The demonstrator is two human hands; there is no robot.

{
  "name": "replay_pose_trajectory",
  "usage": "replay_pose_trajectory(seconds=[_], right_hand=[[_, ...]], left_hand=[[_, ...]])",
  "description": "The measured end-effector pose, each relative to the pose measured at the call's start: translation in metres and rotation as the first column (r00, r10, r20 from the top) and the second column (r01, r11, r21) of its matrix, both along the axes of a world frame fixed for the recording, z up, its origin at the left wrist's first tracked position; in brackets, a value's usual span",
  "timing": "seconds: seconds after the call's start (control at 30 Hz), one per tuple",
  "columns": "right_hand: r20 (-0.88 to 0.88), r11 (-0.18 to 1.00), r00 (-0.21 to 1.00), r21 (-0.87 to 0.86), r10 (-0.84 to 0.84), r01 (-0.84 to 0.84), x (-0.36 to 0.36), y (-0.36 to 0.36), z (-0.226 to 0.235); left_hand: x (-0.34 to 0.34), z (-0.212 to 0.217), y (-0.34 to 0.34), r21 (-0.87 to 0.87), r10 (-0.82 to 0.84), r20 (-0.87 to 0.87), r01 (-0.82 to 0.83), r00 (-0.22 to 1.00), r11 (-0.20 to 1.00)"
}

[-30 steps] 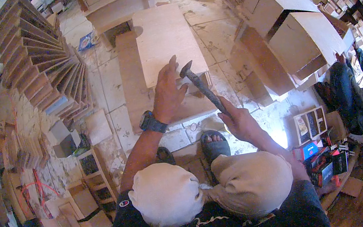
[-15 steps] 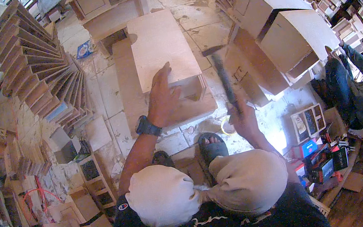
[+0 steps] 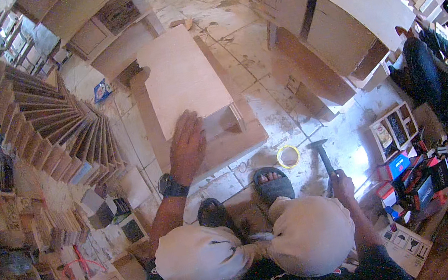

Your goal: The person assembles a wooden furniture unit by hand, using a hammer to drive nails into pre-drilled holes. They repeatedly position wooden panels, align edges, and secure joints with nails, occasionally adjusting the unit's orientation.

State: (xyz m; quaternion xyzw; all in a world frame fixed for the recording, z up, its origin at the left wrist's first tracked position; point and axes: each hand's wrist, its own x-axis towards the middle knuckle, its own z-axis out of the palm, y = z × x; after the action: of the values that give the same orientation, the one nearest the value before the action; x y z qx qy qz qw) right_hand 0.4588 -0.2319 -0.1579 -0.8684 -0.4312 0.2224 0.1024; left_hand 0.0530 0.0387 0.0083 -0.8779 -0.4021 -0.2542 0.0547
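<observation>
Down on the floor, seen from the head camera, one person squats with two knees bent and two feet in grey sandals (image 3: 273, 186). The left hand (image 3: 186, 146) lies flat and open, fingers spread, on one low wooden box (image 3: 201, 114). The hand rests on the near edge of the pale top board. A dark watch (image 3: 172, 186) sits on that wrist.

The right hand (image 3: 341, 185) is closed around the handle of one hammer (image 3: 323, 159). The hammer points up and away from the person, with its dark head over the floor tiles, to the right of the box. It does not touch the box.

One yellow ring of tape (image 3: 288, 156) lies on the floor between the box and the hammer, just past the right foot.

To the left, many thin boards (image 3: 54, 128) stand in a fan. At the far right, two big wooden cabinets (image 3: 332, 7) stand side by side. One other person (image 3: 441, 77) sits beside them.
</observation>
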Motion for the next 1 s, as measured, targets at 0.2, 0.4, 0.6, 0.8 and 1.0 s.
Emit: replay_pose_trajectory(seconds=[0.2,0.4,0.6,0.8,1.0], right_hand=[[0.036,0.952,0.987,0.257,0.159,-0.163,-0.030,0.059,0.029],[-0.091,0.608,0.800,0.701,0.594,-0.371,-0.137,0.210,0.093],[-0.171,0.601,0.616,0.520,0.769,-0.607,-0.182,0.277,0.162],[-0.356,0.567,0.480,0.709,0.802,-0.420,-0.178,0.273,0.290],[-0.683,0.708,0.185,0.690,0.706,-0.150,-0.176,0.311,0.397]], left_hand=[[-0.046,-0.022,-0.043,0.012,0.375,0.161,-0.381,0.913,0.924],[-0.059,-0.065,-0.099,-0.256,0.432,0.177,-0.383,0.884,0.888],[-0.070,-0.072,-0.083,-0.372,0.365,0.135,-0.294,0.921,0.880],[-0.065,-0.026,-0.044,-0.415,0.274,0.484,-0.058,0.831,0.908],[-0.040,0.047,-0.020,-0.280,0.322,0.511,-0.200,0.797,0.939]])
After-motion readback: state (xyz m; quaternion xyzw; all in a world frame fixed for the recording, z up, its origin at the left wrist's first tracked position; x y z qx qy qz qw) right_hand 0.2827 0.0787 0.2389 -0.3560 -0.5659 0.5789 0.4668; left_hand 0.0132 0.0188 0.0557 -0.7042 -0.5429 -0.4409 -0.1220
